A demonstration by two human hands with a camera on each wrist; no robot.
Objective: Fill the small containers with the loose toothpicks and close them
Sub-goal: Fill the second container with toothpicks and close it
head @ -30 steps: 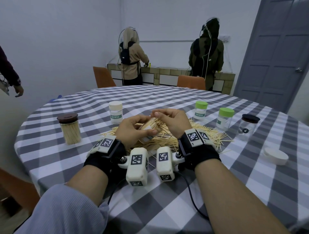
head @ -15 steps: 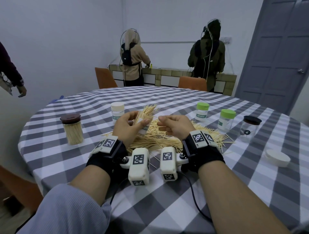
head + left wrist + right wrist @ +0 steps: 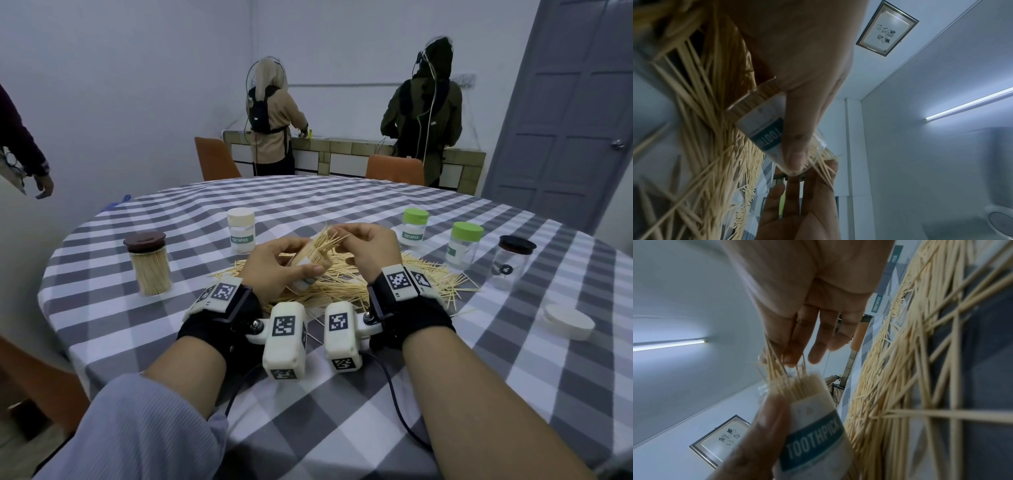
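Head view: left hand wraps its grip round the open container, nearly full; right hand pinches protruding toothpicks above it. Beneath both grips, a loose pile covers the worktop; I judge much work remains.

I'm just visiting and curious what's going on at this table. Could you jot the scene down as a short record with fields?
Activity: filling a small labelled container with toothpicks
Left hand: grips the container, tilted, lid off
Right hand: fingers pinch a bunch of toothpicks at the container's mouth
Loose pile: on the checked table, under the hands
Closed containers: one white-lidded, two green-lidded
Jars: brown-lidded, full of toothpicks; black-lidded, seemingly without toothpicks
Loose white lid: lying near the table's right edge
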